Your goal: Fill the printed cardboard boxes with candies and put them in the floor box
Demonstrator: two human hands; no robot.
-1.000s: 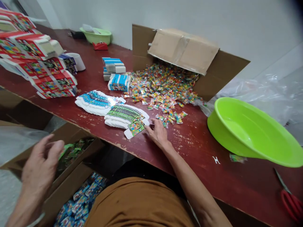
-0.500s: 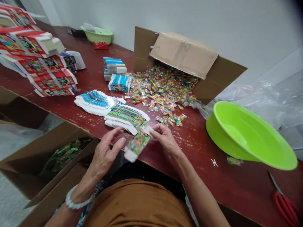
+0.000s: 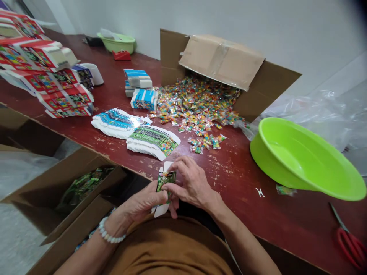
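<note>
Between my hands, close to my body at the table's front edge, is a small green printed candy box (image 3: 165,178) with white end flaps standing out. My left hand (image 3: 149,200) is closed around its lower part, thumb on the front. My right hand (image 3: 189,181) grips its upper side, fingers near the top flap and thumb across the printed face. Just beyond lies a fanned row of flat green boxes (image 3: 153,141), beside a fanned row of flat blue boxes (image 3: 119,122). Wrapped candies (image 3: 200,99) spill out of a tipped cardboard carton (image 3: 220,57) farther back.
Bundled red boxes (image 3: 63,95) are stacked at left, with blue bundles (image 3: 143,99) mid-table. At right stand a lime-green basin (image 3: 304,160) and red-handled scissors (image 3: 349,244). An open carton (image 3: 83,164) holding green packets sits below the table's left edge.
My left hand has moved right and closed on the green box. The box has come nearer my body and turned more upright, and my right hand has shifted onto its upper side.
</note>
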